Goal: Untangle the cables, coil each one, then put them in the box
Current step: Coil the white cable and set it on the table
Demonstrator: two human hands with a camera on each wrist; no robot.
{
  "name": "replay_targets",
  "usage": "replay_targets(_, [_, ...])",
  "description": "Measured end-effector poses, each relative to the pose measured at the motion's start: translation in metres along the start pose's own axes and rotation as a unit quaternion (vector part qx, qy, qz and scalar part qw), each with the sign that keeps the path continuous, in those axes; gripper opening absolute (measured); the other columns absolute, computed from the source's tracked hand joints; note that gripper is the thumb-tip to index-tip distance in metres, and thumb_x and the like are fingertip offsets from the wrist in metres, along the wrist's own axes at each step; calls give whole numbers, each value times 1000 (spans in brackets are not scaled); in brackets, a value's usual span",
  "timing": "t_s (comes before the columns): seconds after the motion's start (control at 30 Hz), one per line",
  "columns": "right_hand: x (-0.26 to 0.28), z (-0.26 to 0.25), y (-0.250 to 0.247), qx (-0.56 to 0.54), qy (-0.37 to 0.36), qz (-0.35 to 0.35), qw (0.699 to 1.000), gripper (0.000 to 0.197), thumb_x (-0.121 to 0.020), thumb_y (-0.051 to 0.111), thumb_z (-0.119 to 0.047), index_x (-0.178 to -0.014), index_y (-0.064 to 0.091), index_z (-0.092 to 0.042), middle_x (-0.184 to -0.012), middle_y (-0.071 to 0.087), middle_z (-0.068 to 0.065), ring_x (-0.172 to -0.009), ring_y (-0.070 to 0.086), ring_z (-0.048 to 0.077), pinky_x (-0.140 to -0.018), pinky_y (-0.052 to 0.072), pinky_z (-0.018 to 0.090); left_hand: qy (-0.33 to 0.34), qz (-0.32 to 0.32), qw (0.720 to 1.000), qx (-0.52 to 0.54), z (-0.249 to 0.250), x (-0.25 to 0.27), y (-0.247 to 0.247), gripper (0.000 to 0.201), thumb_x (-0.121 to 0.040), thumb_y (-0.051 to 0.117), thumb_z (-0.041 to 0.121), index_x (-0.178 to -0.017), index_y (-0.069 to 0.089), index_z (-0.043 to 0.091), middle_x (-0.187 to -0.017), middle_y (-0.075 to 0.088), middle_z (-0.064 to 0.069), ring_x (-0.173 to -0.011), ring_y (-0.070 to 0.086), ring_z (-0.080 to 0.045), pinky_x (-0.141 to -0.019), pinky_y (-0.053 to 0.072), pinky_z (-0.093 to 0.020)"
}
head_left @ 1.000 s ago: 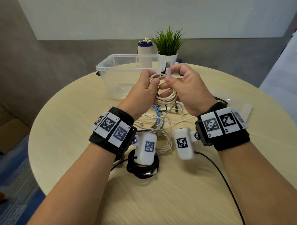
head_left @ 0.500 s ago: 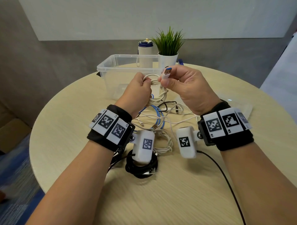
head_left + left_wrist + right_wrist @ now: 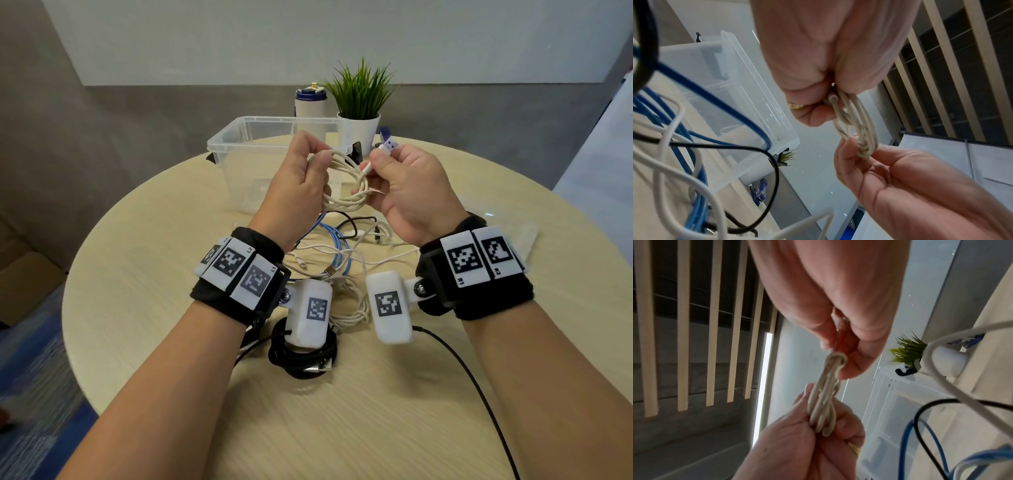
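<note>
Coiling step: left hand [image 3: 297,178] grips the white coil [image 3: 346,186], right hand [image 3: 407,185] pinches its plug [image 3: 388,145]. Next: tuck end, drop in box [image 3: 239,137] at 12 o'clock.

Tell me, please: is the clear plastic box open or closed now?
Open. The clear plastic box has no lid on its rim in the head view, and its inside shows from above. No coiled cable lies in it.

left hand [image 3: 297,178]: raised, fingers curled, gripping | right hand [image 3: 407,185]: raised, thumb and fingers pinching
</note>
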State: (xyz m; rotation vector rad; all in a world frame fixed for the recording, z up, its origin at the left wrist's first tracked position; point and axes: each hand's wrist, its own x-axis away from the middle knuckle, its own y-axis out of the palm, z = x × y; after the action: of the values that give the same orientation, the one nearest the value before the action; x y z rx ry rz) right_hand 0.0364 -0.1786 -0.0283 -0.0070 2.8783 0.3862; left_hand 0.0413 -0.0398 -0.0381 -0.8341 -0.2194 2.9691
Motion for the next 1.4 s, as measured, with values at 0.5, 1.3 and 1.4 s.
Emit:
replay_targets(0.5, [4, 8, 7, 87, -78, 26, 993, 11, -83, 69, -4, -89, 69, -13, -72, 68, 0, -64, 61, 13, -62, 54, 32, 80, -62, 995, 21, 1, 5, -3, 17, -99, 39, 9, -89, 50, 18, -63, 49, 14, -55, 40, -7, -50, 35, -18])
replay_targets(1.3, [6, 2, -3, 199, -83, -73, 974, 19, -84, 67, -3, -88, 70, -21, -74, 69, 1, -58, 62, 9, -56, 49, 24, 17, -21, 997, 73, -9, 1, -1, 20, -98, 46, 7, -81, 50, 19, -76, 54, -7, -54, 43, -10, -48, 37, -19])
replay_targets(1.4, [6, 1, -3, 220, -79, -72, 970, 17, -84, 67, -2, -84, 70, -19, -60, 66, -9, -54, 59, 5, -49, 44, 15, 10, -22, 997, 67, -10, 2, 0, 19, -97, 47, 7, -81, 49, 17, -74, 56, -5, -53, 42, -10, -47, 38, -19])
